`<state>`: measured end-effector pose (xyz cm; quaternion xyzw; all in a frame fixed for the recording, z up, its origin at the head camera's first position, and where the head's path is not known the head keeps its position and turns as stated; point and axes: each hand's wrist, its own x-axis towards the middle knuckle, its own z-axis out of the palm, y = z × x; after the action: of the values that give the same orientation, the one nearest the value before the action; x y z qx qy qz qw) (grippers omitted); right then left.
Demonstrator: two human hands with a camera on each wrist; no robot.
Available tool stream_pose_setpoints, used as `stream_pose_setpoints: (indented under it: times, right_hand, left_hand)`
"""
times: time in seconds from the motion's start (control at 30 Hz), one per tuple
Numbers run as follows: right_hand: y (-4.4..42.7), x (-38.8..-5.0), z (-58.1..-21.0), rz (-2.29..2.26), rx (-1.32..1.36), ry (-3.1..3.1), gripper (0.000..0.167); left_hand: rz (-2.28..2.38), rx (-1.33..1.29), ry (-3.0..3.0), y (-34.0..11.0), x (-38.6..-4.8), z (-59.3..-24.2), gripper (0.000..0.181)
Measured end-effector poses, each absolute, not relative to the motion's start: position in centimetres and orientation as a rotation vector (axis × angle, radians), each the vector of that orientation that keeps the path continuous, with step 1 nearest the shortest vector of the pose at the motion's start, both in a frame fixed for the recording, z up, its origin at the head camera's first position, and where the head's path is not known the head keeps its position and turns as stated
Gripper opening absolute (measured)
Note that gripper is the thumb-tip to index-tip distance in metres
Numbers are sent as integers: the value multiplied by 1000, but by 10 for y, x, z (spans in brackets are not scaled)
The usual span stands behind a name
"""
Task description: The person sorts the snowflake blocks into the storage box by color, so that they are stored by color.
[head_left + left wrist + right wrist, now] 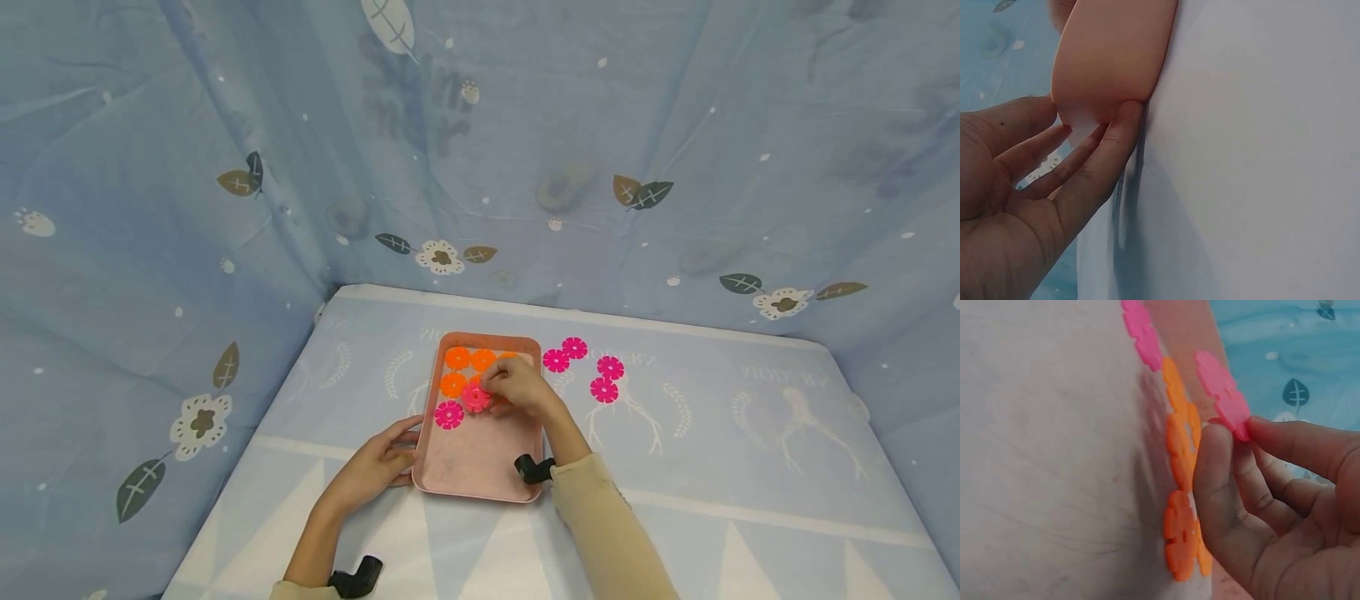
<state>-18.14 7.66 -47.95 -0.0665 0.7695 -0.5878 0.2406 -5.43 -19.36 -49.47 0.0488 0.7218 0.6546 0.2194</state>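
My right hand (517,385) pinches a pink flower-shaped plastic disc (1225,397) between thumb and fingers. In the right wrist view the disc is tilted, held off the tray's floor. Beneath and beside the hand, several orange flower-shaped discs (457,358) lie in rows at the far end of a pink rectangular tray (480,467); the hand partly hides some. One pink disc (449,415) lies below the orange ones, near the tray's left wall. My left hand (378,462) rests its fingertips against the outside of that wall, fingers fairly straight and spread from rim to base in the left wrist view.
Several more pink discs (603,390) lie on the patterned tablecloth (712,433) right of the tray, near its far end. Blue printed curtains (525,167) hang behind and beside the table. Each wrist carries a black mount (534,469).
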Motion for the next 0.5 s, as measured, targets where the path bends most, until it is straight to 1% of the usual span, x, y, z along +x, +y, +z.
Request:
stream_pose_setpoints:
  times: [0.3, 0.5]
  right_hand:
    - [74, -177, -487, -1463, -164, 2124, 6]
    - [73, -172, -484, -1402, -192, 2175, 7]
  left_hand:
    - [1810, 124, 2000, -193, -54, -495, 55]
    - [1819, 122, 1994, -192, -53, -494, 55]
